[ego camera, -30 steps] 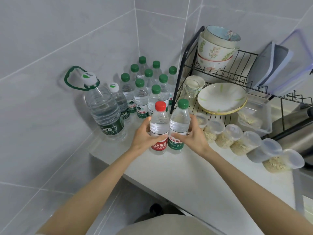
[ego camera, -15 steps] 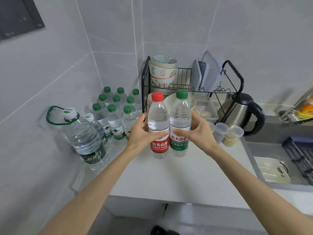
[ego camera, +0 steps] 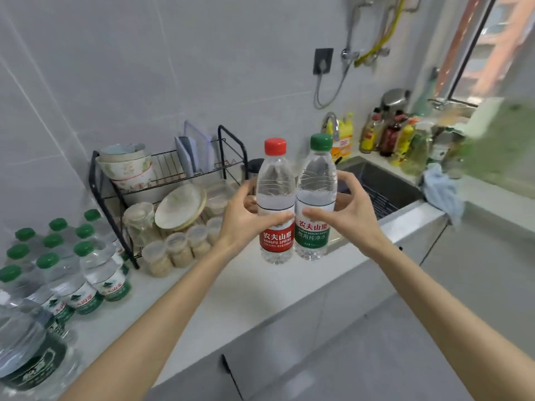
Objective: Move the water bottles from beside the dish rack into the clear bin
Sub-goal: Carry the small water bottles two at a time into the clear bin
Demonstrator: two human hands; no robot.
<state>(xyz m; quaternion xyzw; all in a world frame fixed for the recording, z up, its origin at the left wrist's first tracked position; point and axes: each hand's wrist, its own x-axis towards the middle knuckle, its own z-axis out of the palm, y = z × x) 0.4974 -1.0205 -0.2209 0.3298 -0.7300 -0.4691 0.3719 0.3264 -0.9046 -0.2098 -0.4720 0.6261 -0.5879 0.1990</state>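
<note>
My left hand (ego camera: 246,218) grips a red-capped, red-labelled water bottle (ego camera: 276,195). Pressed against it is a green-capped, green-labelled bottle (ego camera: 315,195), held by my right hand (ego camera: 351,209). Both bottles are upright and lifted above the white counter (ego camera: 231,290), in front of the sink. Several green-capped bottles (ego camera: 72,264) still stand at the far left beside the black wire dish rack (ego camera: 121,227). No clear bin is in view.
A large water jug (ego camera: 23,342) sits at the bottom left. Small lidded jars (ego camera: 176,250) line the front of the rack, which holds bowls and plates. A sink (ego camera: 379,186), tap, sauce bottles (ego camera: 388,134) and a blue cloth (ego camera: 440,189) lie to the right.
Both hands have lifted the two bottles off the counter and carried them right, away from the rack and toward the sink. My view has swung right with them.
</note>
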